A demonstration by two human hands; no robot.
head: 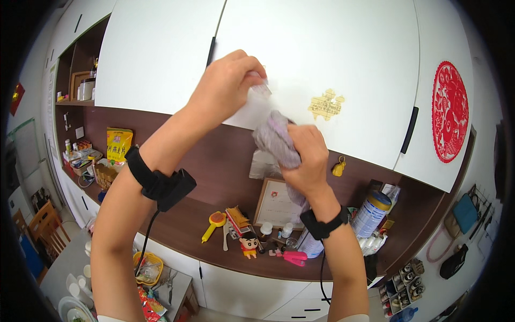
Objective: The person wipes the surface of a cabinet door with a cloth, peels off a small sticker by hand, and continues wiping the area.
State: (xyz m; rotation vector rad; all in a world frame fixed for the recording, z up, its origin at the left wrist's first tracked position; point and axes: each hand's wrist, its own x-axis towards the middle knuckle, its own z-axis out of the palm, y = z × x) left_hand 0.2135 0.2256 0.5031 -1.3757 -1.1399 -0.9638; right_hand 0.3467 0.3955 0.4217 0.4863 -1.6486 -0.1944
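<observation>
My left hand is raised in front of a white cabinet door, its thumb and fingers pinched on a thin, pale scrap. Blur hides what the scrap is made of and whether it still touches the door. Lower and to the right, my right hand grips a bunched grey-lilac cloth, part of which hangs below the fist. A torn yellow paper remnant with writing clings to the door, right of both hands. Each wrist wears a black strap with a cable.
Below the cabinet, a brown shelf carries a yellow hairbrush, a cartoon figurine, a pink stapler, a framed sheet and a large can. Black door handles protrude. A red paper-cut decorates the right door.
</observation>
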